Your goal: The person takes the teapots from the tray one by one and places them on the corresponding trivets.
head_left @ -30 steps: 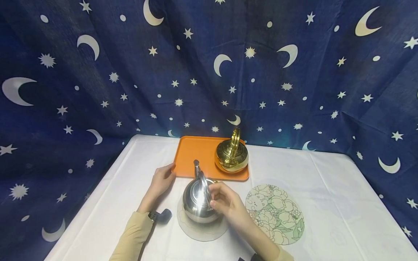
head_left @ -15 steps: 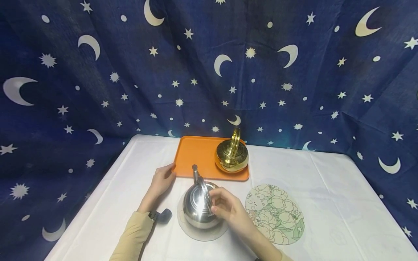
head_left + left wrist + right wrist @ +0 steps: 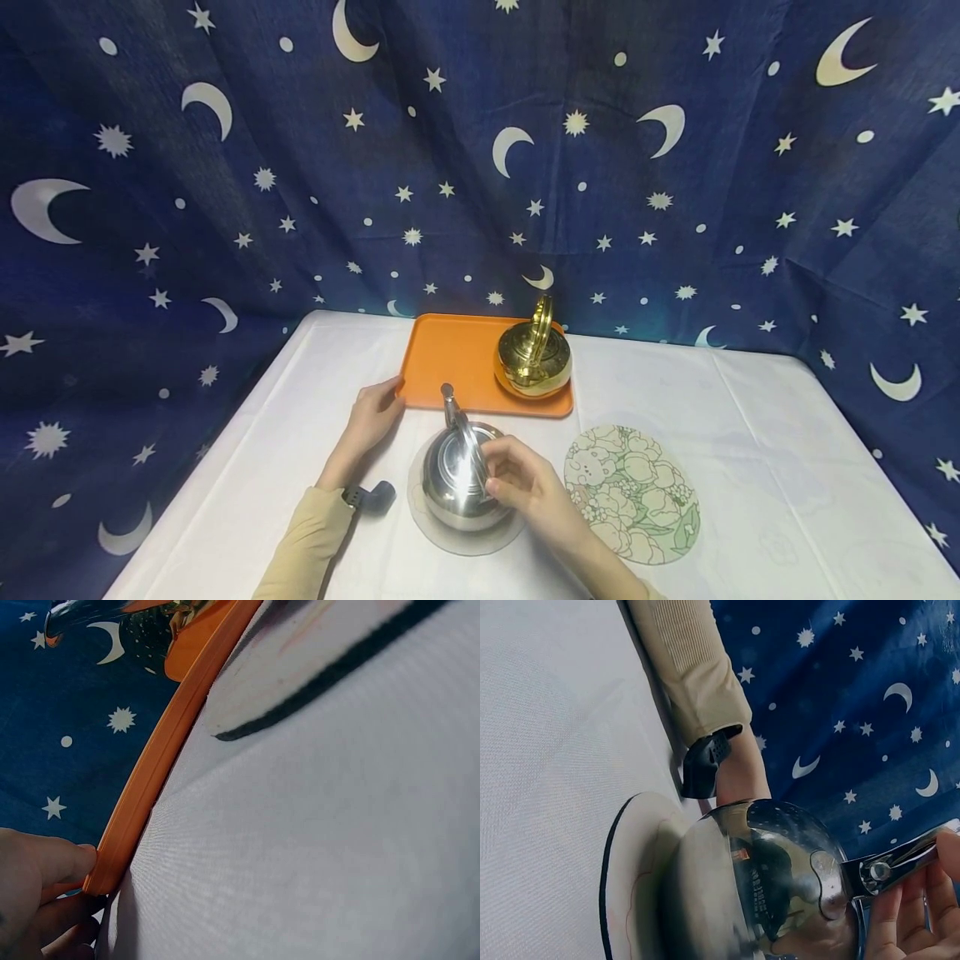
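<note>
A shiny silver kettle, its spout pointing to the back, is on or just over a pale round mat; whether it touches cannot be told. My right hand grips its upright handle, and in the right wrist view the fingers curl round that metal handle. My left hand pinches the near left corner of an orange tray; the left wrist view has the thumb above the rim and other fingers below. A gold kettle stands on the tray's right side.
To the right of the silver kettle lies a second round mat with a green flower print. A white cloth covers the table. Behind it hangs a dark blue curtain with moons and stars.
My right hand has lowered the silver kettle and brought it slightly nearer to me, over the pale mat. The left hand, tray and gold kettle have stayed in place.
</note>
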Tool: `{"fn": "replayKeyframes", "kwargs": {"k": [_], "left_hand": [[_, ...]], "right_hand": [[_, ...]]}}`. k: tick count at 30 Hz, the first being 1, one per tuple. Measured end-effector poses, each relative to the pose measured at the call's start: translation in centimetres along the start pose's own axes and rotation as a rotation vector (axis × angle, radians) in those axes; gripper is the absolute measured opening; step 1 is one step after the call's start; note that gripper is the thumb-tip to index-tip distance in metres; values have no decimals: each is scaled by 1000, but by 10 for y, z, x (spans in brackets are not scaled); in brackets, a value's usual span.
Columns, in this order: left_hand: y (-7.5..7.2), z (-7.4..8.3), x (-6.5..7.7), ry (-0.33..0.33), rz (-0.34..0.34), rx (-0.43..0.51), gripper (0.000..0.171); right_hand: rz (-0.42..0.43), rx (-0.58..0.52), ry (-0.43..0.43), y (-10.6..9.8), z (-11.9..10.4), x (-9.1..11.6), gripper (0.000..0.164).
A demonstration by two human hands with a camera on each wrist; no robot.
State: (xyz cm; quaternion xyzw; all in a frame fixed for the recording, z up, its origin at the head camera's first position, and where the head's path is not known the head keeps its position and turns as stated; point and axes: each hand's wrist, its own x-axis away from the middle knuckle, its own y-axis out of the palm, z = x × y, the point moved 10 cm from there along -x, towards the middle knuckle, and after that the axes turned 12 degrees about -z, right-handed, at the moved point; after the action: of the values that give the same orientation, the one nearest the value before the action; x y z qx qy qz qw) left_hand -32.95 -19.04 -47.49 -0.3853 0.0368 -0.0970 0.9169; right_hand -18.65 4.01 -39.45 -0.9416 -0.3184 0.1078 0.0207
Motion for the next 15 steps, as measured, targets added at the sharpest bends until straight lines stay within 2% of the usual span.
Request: {"fn": "replayKeyframes", "kwargs": {"k": [7, 15], "left_hand": [[1, -3, -1, -23, -3, 12, 46], [1, -2, -1, 0, 2, 1, 45]], "right_hand": [[-8, 3, -10, 0, 1, 0, 34], [-3, 1, -53, -4, 1, -1, 32]]}}
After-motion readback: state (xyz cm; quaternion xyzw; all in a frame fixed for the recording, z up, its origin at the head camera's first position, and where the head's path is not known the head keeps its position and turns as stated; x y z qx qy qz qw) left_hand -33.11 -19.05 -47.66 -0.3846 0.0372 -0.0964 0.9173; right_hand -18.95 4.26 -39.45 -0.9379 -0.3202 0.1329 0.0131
